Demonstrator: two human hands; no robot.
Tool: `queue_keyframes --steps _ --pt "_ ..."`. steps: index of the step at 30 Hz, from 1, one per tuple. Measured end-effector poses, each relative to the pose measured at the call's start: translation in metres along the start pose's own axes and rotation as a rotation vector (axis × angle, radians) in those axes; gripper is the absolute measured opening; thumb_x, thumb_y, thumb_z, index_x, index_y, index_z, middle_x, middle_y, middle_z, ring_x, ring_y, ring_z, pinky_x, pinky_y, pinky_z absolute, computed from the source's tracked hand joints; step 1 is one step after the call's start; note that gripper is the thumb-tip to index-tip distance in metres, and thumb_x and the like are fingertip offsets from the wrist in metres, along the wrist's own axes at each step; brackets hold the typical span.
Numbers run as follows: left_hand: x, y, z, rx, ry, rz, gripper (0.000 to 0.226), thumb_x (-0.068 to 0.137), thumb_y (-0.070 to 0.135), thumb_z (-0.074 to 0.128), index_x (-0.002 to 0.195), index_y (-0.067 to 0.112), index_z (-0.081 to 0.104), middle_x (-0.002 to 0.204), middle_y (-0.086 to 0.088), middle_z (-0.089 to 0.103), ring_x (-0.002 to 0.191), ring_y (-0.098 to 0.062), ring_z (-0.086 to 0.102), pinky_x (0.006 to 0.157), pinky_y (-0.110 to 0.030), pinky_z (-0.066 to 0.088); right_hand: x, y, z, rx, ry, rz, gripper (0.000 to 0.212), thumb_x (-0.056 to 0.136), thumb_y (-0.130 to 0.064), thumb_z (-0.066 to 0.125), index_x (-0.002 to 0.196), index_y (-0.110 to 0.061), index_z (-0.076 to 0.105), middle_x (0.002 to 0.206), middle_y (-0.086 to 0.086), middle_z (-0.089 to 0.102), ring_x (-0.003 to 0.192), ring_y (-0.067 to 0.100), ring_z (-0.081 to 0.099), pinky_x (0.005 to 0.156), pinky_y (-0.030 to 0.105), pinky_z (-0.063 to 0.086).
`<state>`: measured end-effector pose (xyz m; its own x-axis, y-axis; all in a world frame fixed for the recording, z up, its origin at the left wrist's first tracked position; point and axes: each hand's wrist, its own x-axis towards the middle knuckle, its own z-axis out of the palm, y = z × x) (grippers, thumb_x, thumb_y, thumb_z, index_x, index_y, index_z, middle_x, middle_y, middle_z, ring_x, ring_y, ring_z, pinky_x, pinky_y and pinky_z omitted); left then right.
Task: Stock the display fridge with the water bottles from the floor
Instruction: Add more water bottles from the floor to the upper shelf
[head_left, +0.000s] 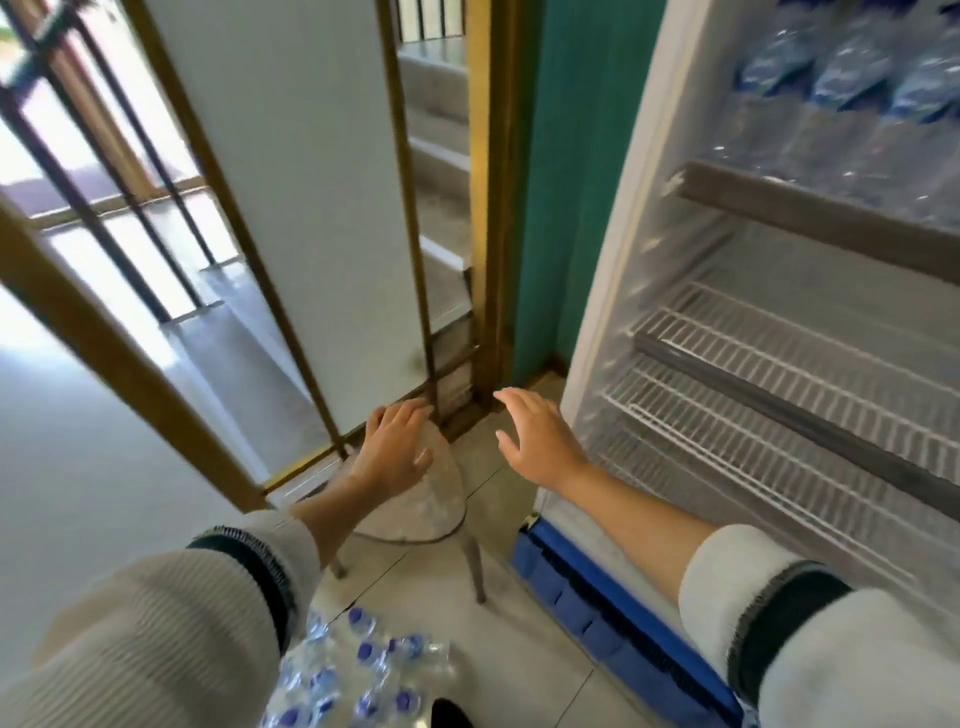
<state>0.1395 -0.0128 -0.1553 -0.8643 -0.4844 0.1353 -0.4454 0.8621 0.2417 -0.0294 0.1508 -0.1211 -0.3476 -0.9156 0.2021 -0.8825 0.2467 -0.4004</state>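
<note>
A small clear-seated stool on thin metal legs stands on the pale tiled floor. Just behind it rises a gold-framed partition with a white panel, and a teal wall stands to its right. Beyond the frame, grey stairs climb away, with dark window bars at far left

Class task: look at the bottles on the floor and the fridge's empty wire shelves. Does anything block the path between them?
Nothing visible does. The bottles lie on open floor, and the wire shelves are bare with the fridge front open. The stool stands off to the left.
</note>
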Motion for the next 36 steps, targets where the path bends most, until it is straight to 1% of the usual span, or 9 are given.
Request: queue_keyframes --steps 4,7,16,18,20,24,28,33,36 --pt "-0.074 -0.029 0.009 0.027 -0.052 -0.191 0.069 0.091 0.04 0.059 0.15 0.019 0.03 0.156 -0.002 0.029 0.146 -0.021 0.022 0.121 -0.05 0.011 -0.013 -0.024 0.045 -0.019 -0.16 0.008 0.058 0.094 -0.03 0.054 0.146 -0.012 0.035 0.15 0.006 0.038 0.139 0.021 0.033 0.112 0.035 0.026" --pt "-0.133 -0.038 0.014 -0.013 -0.076 -0.315 0.069 0.091 0.039 0.058 0.151 0.018 0.029 0.157 -0.003 0.028 0.147 -0.022 0.019 0.121 -0.05 0.006 -0.029 -0.044 0.073 -0.022 -0.26 0.011 0.062 0.093 -0.031 0.055 0.147 -0.012 0.031 0.151 0.005 0.035 0.139 0.021 0.032 0.111 0.035 0.027" --pt "-0.292 -0.045 0.037 -0.128 -0.177 -0.644 0.066 0.092 0.039 0.057 0.149 0.02 0.029 0.156 -0.003 0.03 0.144 -0.022 0.026 0.12 -0.051 0.008 -0.096 -0.118 0.155 0.015 -0.483 -0.075 0.063 0.094 -0.031 0.054 0.148 -0.012 0.028 0.151 0.004 0.034 0.138 0.021 0.031 0.111 0.038 0.025" --pt "-0.321 -0.046 0.042 -0.145 -0.228 -0.684 0.066 0.093 0.04 0.057 0.15 0.021 0.028 0.156 -0.002 0.03 0.144 -0.021 0.026 0.12 -0.051 0.008 -0.114 -0.137 0.174 0.013 -0.54 -0.088 0.064 0.093 -0.031 0.055 0.147 -0.013 0.027 0.151 0.004 0.034 0.138 0.021 0.032 0.112 0.038 0.025" --pt "-0.342 -0.046 0.049 -0.149 -0.236 -0.696 0.066 0.093 0.041 0.056 0.149 0.022 0.029 0.155 -0.001 0.031 0.144 -0.021 0.027 0.119 -0.05 0.008 -0.132 -0.149 0.188 0.009 -0.562 -0.087 0.064 0.092 -0.031 0.056 0.147 -0.013 0.028 0.15 0.003 0.035 0.137 0.02 0.033 0.111 0.038 0.025" --pt "-0.396 -0.068 0.065 -0.183 -0.268 -0.743 0.065 0.091 0.035 0.06 0.148 0.02 0.032 0.153 -0.001 0.035 0.141 -0.021 0.032 0.118 -0.047 0.012 -0.16 -0.186 0.228 0.007 -0.612 -0.094 0.062 0.093 -0.033 0.056 0.146 -0.014 0.029 0.149 0.001 0.036 0.135 0.019 0.036 0.109 0.035 0.026" --pt "-0.446 -0.086 0.086 -0.189 -0.303 -0.738 0.062 0.091 0.035 0.06 0.146 0.02 0.034 0.151 -0.001 0.038 0.139 -0.02 0.036 0.119 -0.049 0.012 -0.191 -0.217 0.275 0.025 -0.66 -0.071 0.061 0.093 -0.033 0.057 0.144 -0.015 0.031 0.146 0.001 0.039 0.134 0.019 0.038 0.111 0.036 0.028" --pt "-0.504 -0.112 0.13 -0.202 -0.342 -0.763 0.056 0.091 0.033 0.057 0.143 0.018 0.04 0.146 -0.001 0.044 0.135 -0.02 0.04 0.118 -0.046 0.016 -0.233 -0.247 0.345 0.094 -0.735 -0.023 0.063 0.092 -0.029 0.057 0.146 -0.013 0.029 0.148 0.003 0.038 0.137 0.02 0.034 0.115 0.04 0.025" --pt "-0.531 -0.125 0.168 -0.218 -0.368 -0.801 0.05 0.092 0.031 0.055 0.139 0.017 0.045 0.142 -0.001 0.047 0.132 -0.02 0.042 0.117 -0.045 0.017 -0.255 -0.25 0.393 0.121 -0.789 -0.01 0.064 0.093 -0.028 0.056 0.147 -0.013 0.027 0.15 0.004 0.036 0.14 0.02 0.031 0.117 0.039 0.024"
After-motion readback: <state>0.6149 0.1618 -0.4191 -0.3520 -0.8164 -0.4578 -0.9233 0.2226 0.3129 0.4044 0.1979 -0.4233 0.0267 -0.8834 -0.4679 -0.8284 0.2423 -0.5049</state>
